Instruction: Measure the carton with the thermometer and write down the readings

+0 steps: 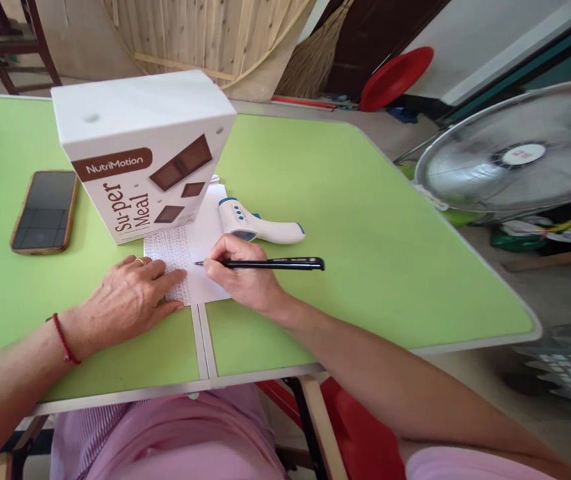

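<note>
My right hand (pixel 245 272) pinches a black pen (pixel 285 263), its tip at the white sheet of paper (pixel 208 230). Dense rows of handwriting cover the sheet's left part; the right part is blank. Lying flat with fingers stretched, my left hand (pixel 133 293) rests on the sheet's lower left and the table. A white NutriMotion box (pixel 140 160) stands upright just beyond the paper and hides part of it. Right of the box, a white and blue infrared thermometer (pixel 260 223) lies on its side, close above my right hand.
A phone (pixel 45 210) in a brown case lies left of the box. The green table (pixel 365 267) has a metal-edged seam near its middle. Beyond its right edge stands a large fan (pixel 520 153). Farther back are a straw broom (pixel 315 53) and a red basin (pixel 398 77).
</note>
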Demonstrator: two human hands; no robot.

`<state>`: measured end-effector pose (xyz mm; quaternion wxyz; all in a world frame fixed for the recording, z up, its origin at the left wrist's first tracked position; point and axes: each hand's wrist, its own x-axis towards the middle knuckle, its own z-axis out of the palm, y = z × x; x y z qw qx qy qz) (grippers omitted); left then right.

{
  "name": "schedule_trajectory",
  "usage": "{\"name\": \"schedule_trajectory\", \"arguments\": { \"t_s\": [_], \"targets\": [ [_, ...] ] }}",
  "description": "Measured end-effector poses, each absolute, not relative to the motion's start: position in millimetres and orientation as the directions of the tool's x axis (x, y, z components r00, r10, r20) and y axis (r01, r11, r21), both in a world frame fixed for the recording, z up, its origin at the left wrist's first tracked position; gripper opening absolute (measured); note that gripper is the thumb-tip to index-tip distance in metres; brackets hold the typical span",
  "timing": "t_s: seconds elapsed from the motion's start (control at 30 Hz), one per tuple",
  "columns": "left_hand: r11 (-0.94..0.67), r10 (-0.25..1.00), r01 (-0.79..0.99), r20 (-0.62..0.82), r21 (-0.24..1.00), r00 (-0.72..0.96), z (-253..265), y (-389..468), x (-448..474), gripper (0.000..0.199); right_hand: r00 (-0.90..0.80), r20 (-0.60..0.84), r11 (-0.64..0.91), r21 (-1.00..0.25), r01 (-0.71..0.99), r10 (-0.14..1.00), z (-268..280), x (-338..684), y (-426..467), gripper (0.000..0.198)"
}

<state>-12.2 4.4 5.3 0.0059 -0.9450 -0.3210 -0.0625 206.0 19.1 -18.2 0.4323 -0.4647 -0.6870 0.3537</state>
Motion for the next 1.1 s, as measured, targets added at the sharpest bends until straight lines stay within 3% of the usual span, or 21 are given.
{"name": "schedule_trajectory", "arguments": {
  "t_s": [1.1],
  "targets": [
    [-0.797, 0.602, 0.603, 0.118, 0.029, 0.790, 6.2, 5.1, -12.9, 0.034, -0.200, 0.269, 0.323, -0.891, 0.321, 0.942, -20.4, 206.2, 19.9, 0.013]
  ]
}}
